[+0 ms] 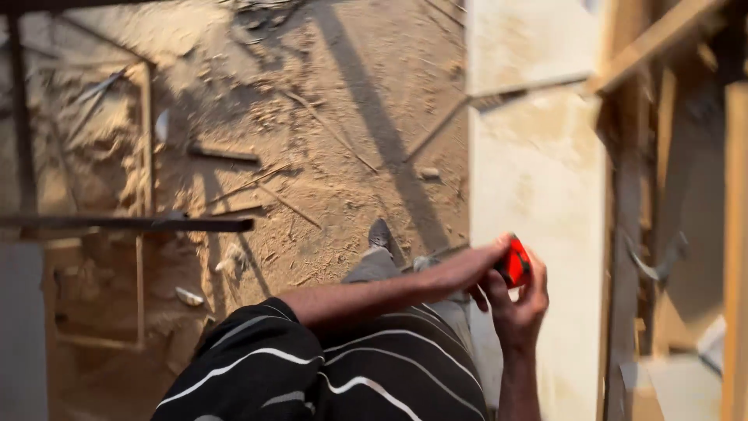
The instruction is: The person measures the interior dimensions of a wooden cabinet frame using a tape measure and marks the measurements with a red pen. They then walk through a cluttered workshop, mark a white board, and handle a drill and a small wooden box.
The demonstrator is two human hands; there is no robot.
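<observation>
Both hands are meeting on a small glossy red-and-black plastic object (514, 263), rounded and palm-sized, held against the lower middle of a pale, dusty upright board (538, 187). Left hand (475, 269) is pinching its near side; right hand (520, 308) is cupping it from below, fingers curled. Sandy floor (327, 156) is lying littered with thin wood strips (257, 183).

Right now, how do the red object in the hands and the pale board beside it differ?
The red object is small, bright red and glossy; the pale board is large, cream and matte. The red object is gripped between the left hand and the right hand; the pale board stands upright, not held. Both catch the warm sunlight.
</observation>
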